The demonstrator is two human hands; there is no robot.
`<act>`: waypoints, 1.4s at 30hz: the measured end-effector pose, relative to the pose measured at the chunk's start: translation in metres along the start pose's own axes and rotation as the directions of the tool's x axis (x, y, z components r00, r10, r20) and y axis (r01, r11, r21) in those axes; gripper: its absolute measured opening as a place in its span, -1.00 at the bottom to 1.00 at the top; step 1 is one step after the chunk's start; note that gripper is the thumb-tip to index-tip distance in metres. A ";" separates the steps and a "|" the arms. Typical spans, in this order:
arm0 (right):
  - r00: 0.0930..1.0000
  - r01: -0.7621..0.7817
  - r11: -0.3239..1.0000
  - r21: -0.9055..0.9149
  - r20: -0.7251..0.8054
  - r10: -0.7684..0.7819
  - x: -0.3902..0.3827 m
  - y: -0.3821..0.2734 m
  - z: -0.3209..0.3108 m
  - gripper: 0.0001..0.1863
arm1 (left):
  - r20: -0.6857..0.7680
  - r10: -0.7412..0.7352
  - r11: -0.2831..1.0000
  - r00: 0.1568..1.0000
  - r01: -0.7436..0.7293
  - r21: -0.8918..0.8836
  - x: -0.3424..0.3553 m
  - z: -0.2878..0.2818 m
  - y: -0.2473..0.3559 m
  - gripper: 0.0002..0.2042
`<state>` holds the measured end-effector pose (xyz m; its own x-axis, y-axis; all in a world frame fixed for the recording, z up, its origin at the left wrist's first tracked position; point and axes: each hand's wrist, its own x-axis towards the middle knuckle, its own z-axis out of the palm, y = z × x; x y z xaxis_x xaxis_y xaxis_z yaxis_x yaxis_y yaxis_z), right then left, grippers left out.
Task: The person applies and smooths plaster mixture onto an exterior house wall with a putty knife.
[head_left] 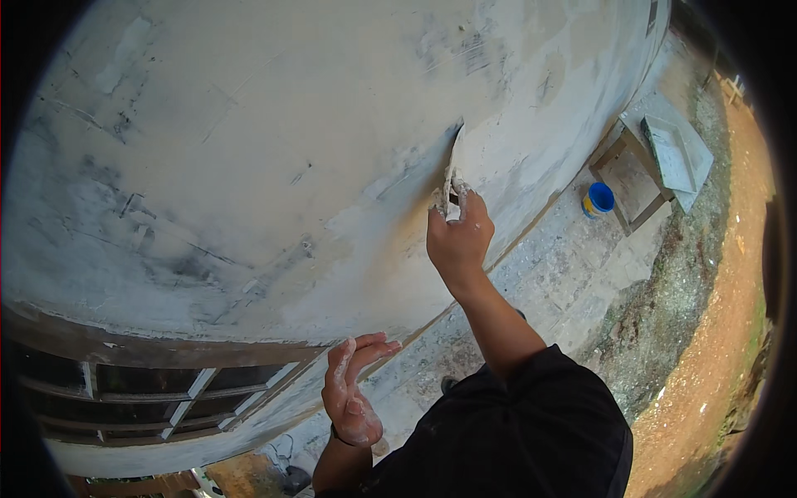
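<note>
My right hand (pixel 461 245), smeared with white plaster, grips a putty knife (pixel 454 158). Its thin blade lies edge-on at the wall (pixel 241 158), which is patchy with off-white and grey filler and has scratches and dark marks. The handle is mostly hidden by my fingers. Lower down and to the left, my left hand (pixel 353 397) is held up with its fingers stretched out and nothing in it. White plaster coats its fingers and palm. It is nearest to the corner of the window frame.
A window (pixel 158 390) with dark panes and a brown frame sits at lower left. On the right, a blue bucket (pixel 598 199) stands on the stained paving beside a wooden stand (pixel 635 178). A pale rectangular tray (pixel 671 155) rests on the stand's top. Orange soil lies beyond.
</note>
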<state>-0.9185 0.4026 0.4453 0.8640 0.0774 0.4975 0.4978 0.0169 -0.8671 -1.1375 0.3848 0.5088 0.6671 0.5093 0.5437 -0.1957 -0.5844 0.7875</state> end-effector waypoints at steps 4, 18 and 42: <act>0.995 0.051 0.984 -0.169 -0.080 -0.065 -0.024 -0.021 0.034 -0.75 | -0.032 -0.024 1.000 0.999 0.024 0.016 -0.034 -0.044 0.003 -0.36; 0.997 0.066 0.995 -0.069 -0.040 -0.069 -0.102 -0.074 0.060 -0.79 | -0.003 0.074 0.995 0.997 -0.074 -0.066 -0.064 -0.077 0.025 -0.35; 0.979 0.042 0.998 0.045 0.196 -0.050 -0.033 -0.006 -0.014 -0.80 | -0.059 0.043 0.999 0.997 -0.044 -0.009 -0.017 0.011 0.039 -0.35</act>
<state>-0.9493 0.3863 0.4342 0.8065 0.2706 0.5257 0.5295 0.0647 -0.8458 -1.1485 0.3462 0.5270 0.6143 0.5200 0.5934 -0.2313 -0.6004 0.7655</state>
